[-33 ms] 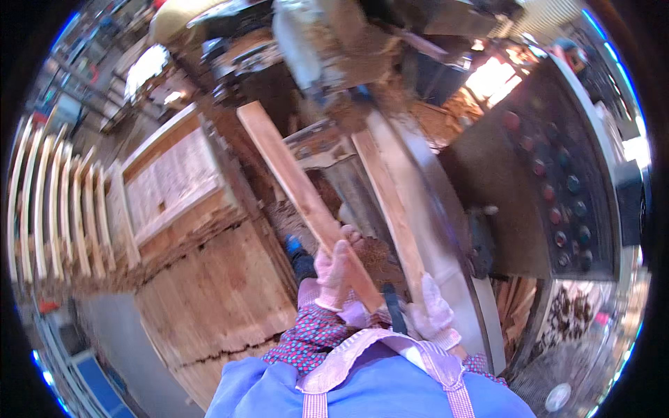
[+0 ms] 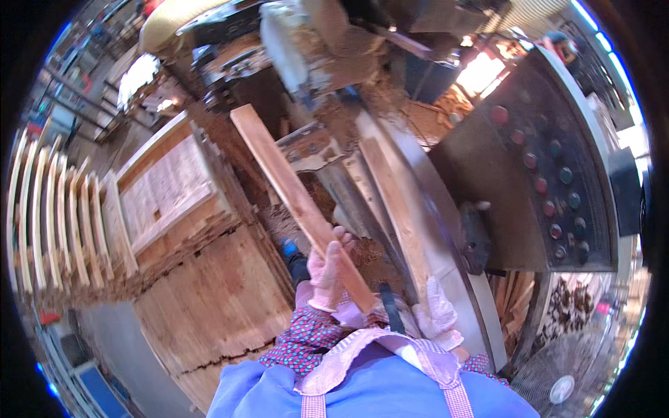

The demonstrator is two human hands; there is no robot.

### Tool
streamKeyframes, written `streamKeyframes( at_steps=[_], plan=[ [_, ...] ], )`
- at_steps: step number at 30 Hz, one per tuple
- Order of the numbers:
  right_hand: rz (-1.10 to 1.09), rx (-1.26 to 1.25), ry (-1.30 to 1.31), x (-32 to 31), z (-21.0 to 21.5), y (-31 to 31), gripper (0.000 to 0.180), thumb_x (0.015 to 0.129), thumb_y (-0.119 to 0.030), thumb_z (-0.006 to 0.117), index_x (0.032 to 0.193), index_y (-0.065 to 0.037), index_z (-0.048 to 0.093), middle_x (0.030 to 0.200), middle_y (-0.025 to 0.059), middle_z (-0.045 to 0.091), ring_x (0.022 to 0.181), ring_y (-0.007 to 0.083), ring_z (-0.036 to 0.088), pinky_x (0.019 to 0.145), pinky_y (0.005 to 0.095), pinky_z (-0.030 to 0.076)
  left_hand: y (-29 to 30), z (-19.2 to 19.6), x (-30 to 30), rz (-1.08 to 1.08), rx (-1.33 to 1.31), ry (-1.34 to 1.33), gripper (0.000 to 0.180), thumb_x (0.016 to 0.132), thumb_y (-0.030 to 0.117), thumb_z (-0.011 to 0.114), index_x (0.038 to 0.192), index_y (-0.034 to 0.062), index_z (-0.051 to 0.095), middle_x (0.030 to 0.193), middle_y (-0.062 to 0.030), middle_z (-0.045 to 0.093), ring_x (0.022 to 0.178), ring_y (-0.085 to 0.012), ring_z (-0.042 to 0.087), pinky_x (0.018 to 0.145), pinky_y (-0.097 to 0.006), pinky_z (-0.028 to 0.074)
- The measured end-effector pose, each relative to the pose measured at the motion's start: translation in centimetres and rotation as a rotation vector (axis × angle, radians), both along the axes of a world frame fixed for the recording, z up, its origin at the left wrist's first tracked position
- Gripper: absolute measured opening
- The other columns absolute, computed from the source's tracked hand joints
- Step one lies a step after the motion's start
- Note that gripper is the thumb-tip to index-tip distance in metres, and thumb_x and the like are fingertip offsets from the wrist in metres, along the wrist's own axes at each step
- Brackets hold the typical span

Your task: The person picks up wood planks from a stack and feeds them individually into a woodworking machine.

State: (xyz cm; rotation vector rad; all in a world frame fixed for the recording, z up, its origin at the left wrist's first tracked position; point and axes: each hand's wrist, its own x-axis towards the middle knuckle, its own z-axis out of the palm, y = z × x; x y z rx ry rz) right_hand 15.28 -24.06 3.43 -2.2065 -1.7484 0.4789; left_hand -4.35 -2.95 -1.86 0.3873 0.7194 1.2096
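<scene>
My left hand (image 2: 326, 275), in a pale pink glove, is closed around the lower part of a long wooden board (image 2: 289, 191), its far end raised up and to the left. My right hand (image 2: 436, 310), also gloved, is at the near end of a second wooden board (image 2: 396, 205). The fingers lie along that end, and the thumb side is partly hidden. This second board rests lengthwise along a pale machine bed (image 2: 453, 279), beside a curved metal guide.
At left stand a wooden crate-like stack (image 2: 171, 184) and a row of upright slats (image 2: 63, 216). A dark control panel (image 2: 536, 174) with coloured buttons leans at right, above a round fan (image 2: 561, 386). Sawdust-covered machinery (image 2: 334, 42) stands ahead.
The board at my right hand has shifted slightly right, baring a narrow strip along its left side. My left hand keeps its board in nearly the same position.
</scene>
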Motion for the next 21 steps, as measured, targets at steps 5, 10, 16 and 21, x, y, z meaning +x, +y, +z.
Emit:
streamKeyframes(
  at_steps=[5, 10, 16, 21],
  plan=[
    [0.008, 0.168, -0.372, 4.2, -4.0, 5.0, 0.057, 0.091, -0.025, 0.057, 0.139, 0.003, 0.046, 0.138, 0.0281, 0.050, 0.126, 0.0446, 0.050, 0.110, 0.0541, 0.035, 0.4, -0.6, -1.4, -0.114, -0.048, 0.174, 0.040, 0.097, 0.013, 0.062, 0.133, 0.0003, 0.049, 0.125, -0.0126, 0.060, 0.111, -0.0238, 0.062, 0.099, -0.038, 0.052],
    [0.074, 0.328, -0.558, 10.0, -6.0, 28.6, 0.045, 0.094, -0.026, 0.053, 0.131, -0.001, 0.056, 0.140, 0.0180, 0.051, 0.133, 0.0356, 0.044, 0.113, 0.0431, 0.034, 1.7, -1.0, -0.9, -0.159, 0.002, 0.178, 0.039, 0.097, 0.011, 0.062, 0.133, 0.0015, 0.051, 0.126, -0.0120, 0.061, 0.109, -0.0238, 0.063, 0.098, -0.038, 0.052],
    [-0.039, 0.279, 0.580, -0.3, -0.3, 28.4, 0.049, 0.095, -0.015, 0.056, 0.139, 0.005, 0.047, 0.138, 0.0212, 0.055, 0.131, 0.0306, 0.051, 0.108, 0.0344, 0.040, 4.8, 0.1, 0.5, 0.010, 0.128, 0.314, 0.038, 0.098, 0.023, 0.062, 0.131, 0.0047, 0.054, 0.117, -0.0068, 0.064, 0.098, -0.0125, 0.063, 0.083, -0.029, 0.053],
    [0.147, 0.002, 0.290, -2.5, -0.4, 13.2, 0.084, 0.084, -0.030, 0.074, 0.150, -0.001, 0.031, 0.143, 0.0275, 0.046, 0.130, 0.0403, 0.049, 0.107, 0.0427, 0.042, 1.8, 0.7, 1.6, -0.603, 0.458, 0.600, 0.056, 0.097, 0.026, 0.059, 0.143, 0.0009, 0.042, 0.134, -0.0188, 0.055, 0.119, -0.0268, 0.055, 0.099, -0.038, 0.045]
  ],
)
